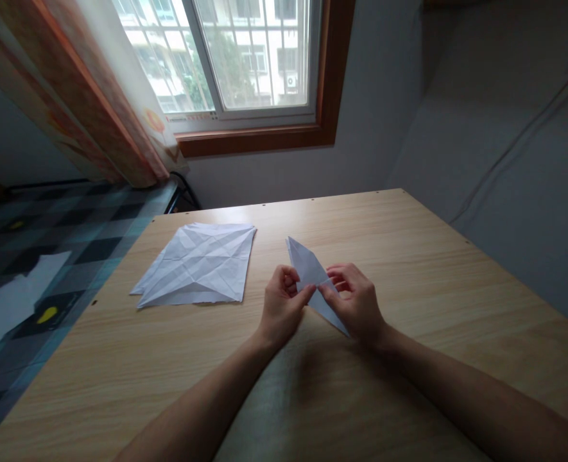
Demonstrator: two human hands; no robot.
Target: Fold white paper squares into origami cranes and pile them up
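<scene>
A folded sheet of white paper (309, 262), narrow and pointed at its far and near ends, is held between both hands above the table. My left hand (286, 301) pinches its left edge, the thumb lying on the top face and the other fingers curled at the side. On the opposite edge my right hand (355, 301) grips the paper the same way, and the two thumb tips almost meet at its middle. The underside of the paper is hidden. Left of my hands lies a stack of creased white paper sheets (201, 263).
The wooden table (432, 276) extends to the wall below a window (259, 58). On the left, a bed with a checked cover (105, 224) carries more white paper (18, 301). An orange curtain (86, 83) hangs beside the window. A cable (509, 144) runs down the right wall.
</scene>
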